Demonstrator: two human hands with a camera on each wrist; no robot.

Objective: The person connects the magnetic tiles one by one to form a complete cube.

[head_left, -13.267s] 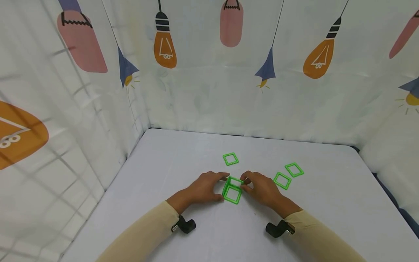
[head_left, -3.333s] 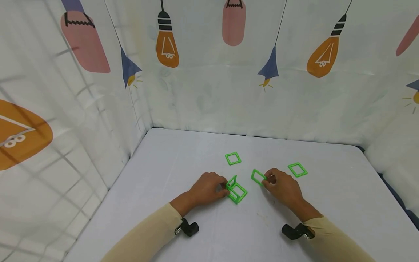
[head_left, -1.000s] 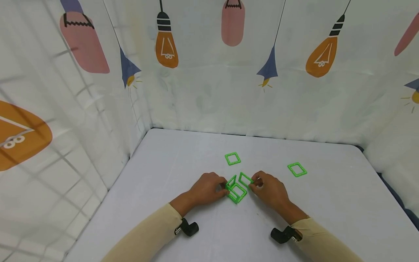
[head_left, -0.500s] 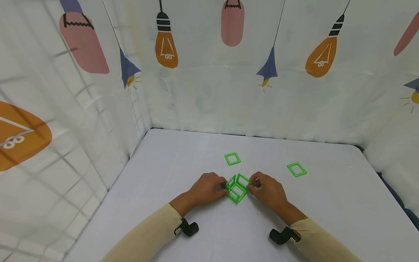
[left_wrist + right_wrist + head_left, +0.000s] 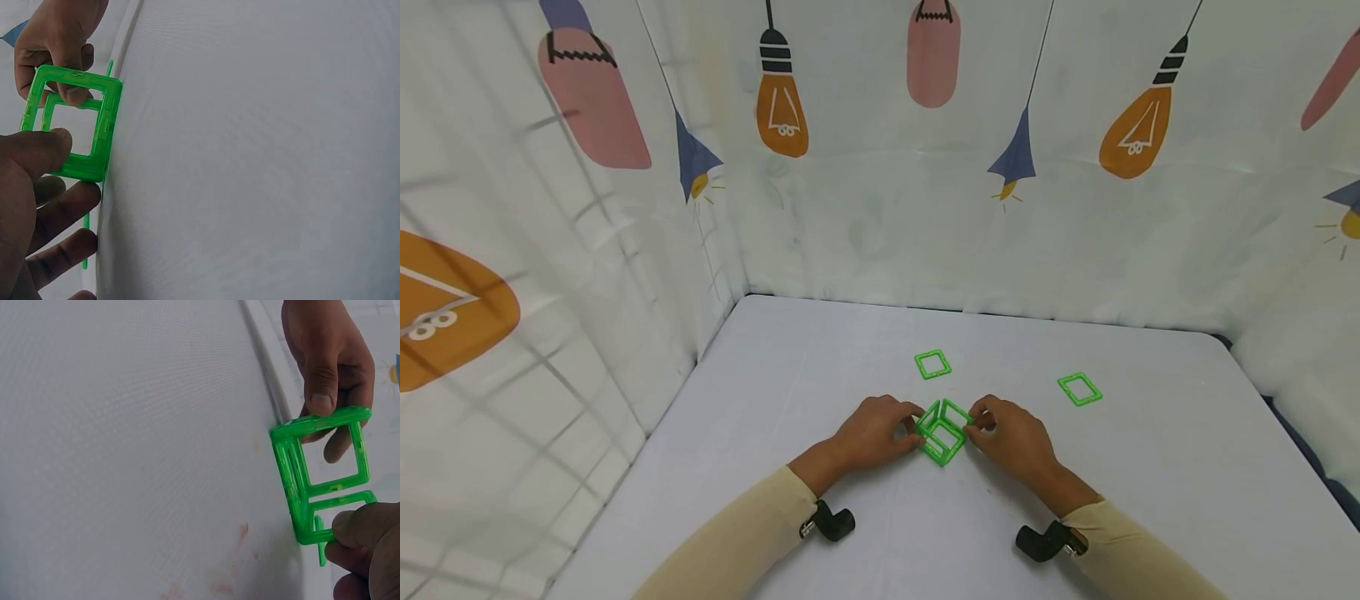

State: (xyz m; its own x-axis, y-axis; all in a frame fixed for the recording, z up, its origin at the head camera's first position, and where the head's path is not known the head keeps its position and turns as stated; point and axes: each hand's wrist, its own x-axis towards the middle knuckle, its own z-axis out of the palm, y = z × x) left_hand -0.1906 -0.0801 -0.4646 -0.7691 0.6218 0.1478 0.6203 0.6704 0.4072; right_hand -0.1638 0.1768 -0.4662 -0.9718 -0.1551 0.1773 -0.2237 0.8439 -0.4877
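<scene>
Head view: The right hand (image 5: 1013,440) pinches a green panel (image 5: 958,409), apart a second ago from the open frame structure (image 5: 953,452), now touching it, apparently adding another side. The structure stands lower center between both hands, the left hand (image 5: 868,431) gripping its opposite side. Farther up the tabletop (image 5: 887,533): a loose square (image 5: 938,375) and, right, another tile (image 5: 1090,401).

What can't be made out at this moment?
Left wrist view: the left hand is cut off by the left edge; the green structure hides part of the right hand; a thin green strip is too narrow to identify.
Right wrist view: right edge cuts off the right hand.
Head view: bottom edge cuts off both sleeves.
</scene>
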